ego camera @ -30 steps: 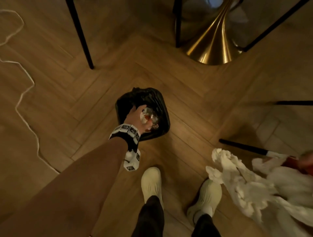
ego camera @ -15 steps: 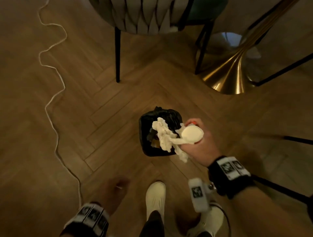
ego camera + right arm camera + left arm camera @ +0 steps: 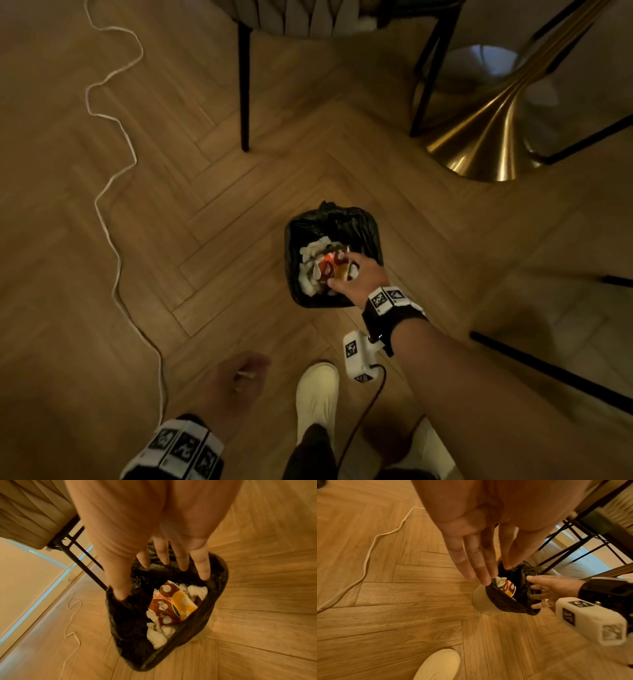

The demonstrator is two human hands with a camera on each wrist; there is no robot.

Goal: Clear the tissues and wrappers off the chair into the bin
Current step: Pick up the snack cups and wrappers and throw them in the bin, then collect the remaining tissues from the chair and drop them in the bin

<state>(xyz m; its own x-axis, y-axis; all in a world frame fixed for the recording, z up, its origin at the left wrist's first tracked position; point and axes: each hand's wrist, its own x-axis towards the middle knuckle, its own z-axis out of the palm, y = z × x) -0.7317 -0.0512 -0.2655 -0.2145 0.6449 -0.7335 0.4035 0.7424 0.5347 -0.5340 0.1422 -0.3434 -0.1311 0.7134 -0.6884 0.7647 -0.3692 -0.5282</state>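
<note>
The bin [image 3: 298, 240] stands on the floor in front of my feet, lined with a black bag. White tissues [image 3: 308, 274] and a red and orange wrapper [image 3: 334, 265] lie inside it. My right hand [image 3: 356, 274] hovers over the bin's near right rim, fingers spread and straight, holding nothing. The right wrist view shows the wrapper [image 3: 171, 604] and tissues [image 3: 157, 637] below my right hand [image 3: 163, 566], inside the bin [image 3: 130, 615]. My left hand [image 3: 239, 377] hangs low at the left, blurred; in the left wrist view my left hand [image 3: 488, 568] shows straight, empty fingers.
A padded chair [image 3: 294, 17] on black legs [image 3: 245, 85] stands beyond the bin. A gold table base [image 3: 486, 137] is at the far right. A white cord [image 3: 113, 205] snakes along the floor at left. More black legs [image 3: 548, 370] cross the right side.
Half a second ago my right hand held the tissues and wrapper above the bin; now they lie inside and the hand is open. My left hand has drawn back from the bin.
</note>
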